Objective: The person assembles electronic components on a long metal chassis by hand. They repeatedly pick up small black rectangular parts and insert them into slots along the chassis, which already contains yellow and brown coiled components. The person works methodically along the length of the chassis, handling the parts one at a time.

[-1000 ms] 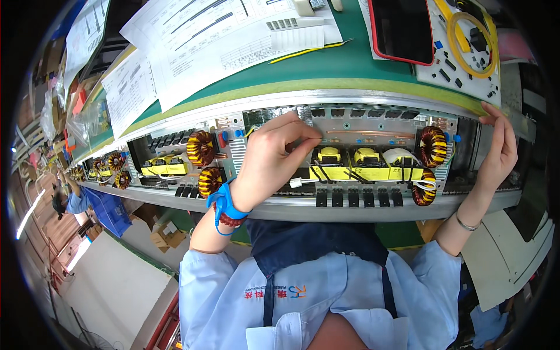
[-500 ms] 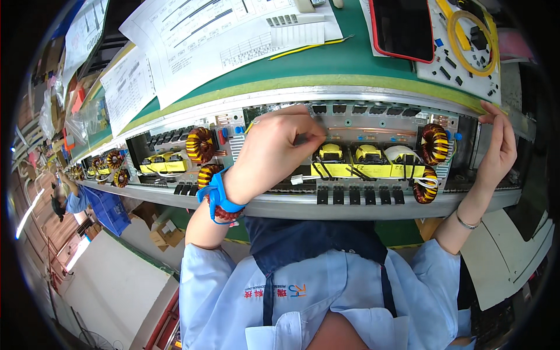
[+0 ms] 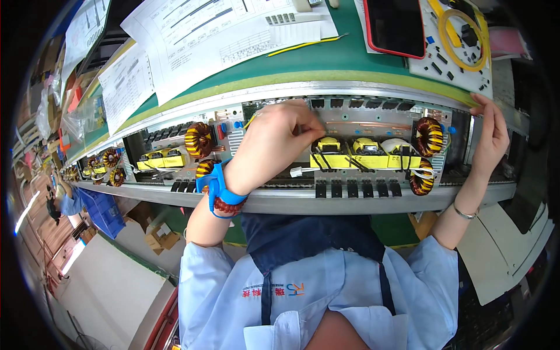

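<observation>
My left hand [image 3: 279,135], with a blue wrist strap [image 3: 219,188] on its arm, reaches over the left end of a circuit board [image 3: 373,118]. Thumb and forefinger are pinched together beside the leftmost of the yellow-taped transformers [image 3: 366,146]; whatever sits between the fingertips is too small to make out. A short yellow piece shows behind that hand, its kind unclear. Black-and-yellow ring coils [image 3: 430,137] stand at the board's right end. Beyond them, my right hand [image 3: 493,134] has its fingers stretched out, their tips at the far rail near the green-yellow edge strip. Nothing shows in it.
The metal conveyor rail [image 3: 350,207] runs along the near side, with more boards to the left. On the green bench [image 3: 326,61] lie printed sheets [image 3: 192,46], a yellow wire [image 3: 306,45], a red-edged phone [image 3: 395,28] and a white foam sheet [image 3: 431,63] with small black parts.
The whole view has shifted slightly, so the board appears a little farther left and up. Both hands keep nearly the same places; the left fingers stay pinched.
</observation>
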Demonstrator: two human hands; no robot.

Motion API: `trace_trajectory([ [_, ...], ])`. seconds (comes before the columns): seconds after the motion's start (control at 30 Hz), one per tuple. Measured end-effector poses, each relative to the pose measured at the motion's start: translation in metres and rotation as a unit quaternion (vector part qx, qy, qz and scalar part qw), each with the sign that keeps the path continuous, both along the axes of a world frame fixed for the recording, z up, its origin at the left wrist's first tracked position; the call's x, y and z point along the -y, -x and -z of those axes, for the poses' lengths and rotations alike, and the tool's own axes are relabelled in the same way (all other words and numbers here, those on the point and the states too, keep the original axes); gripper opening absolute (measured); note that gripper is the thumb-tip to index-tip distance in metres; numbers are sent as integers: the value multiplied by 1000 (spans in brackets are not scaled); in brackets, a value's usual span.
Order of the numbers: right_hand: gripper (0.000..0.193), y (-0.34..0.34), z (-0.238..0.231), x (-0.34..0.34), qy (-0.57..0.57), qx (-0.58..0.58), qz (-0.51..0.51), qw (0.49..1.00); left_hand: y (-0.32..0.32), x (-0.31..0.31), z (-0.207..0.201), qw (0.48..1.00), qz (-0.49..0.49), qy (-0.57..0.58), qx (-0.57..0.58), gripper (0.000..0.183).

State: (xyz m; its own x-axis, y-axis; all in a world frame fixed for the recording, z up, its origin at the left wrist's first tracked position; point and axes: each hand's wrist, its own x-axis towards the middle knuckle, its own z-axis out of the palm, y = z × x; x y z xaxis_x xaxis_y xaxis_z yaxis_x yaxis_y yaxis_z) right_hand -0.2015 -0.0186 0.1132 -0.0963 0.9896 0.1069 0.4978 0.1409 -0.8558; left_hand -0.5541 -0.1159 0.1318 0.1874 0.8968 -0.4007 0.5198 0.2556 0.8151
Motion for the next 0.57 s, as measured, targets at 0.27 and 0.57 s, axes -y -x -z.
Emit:
trace_trajectory([
  [0.27, 22, 47, -49, 24, 12, 131, -151, 980, -8, 21, -6, 939, -49, -328, -89, 22],
  [0.57, 27, 86, -61, 36, -21, 289, -299, 909, -9, 22, 6, 928, -14, -353, -121, 40],
])
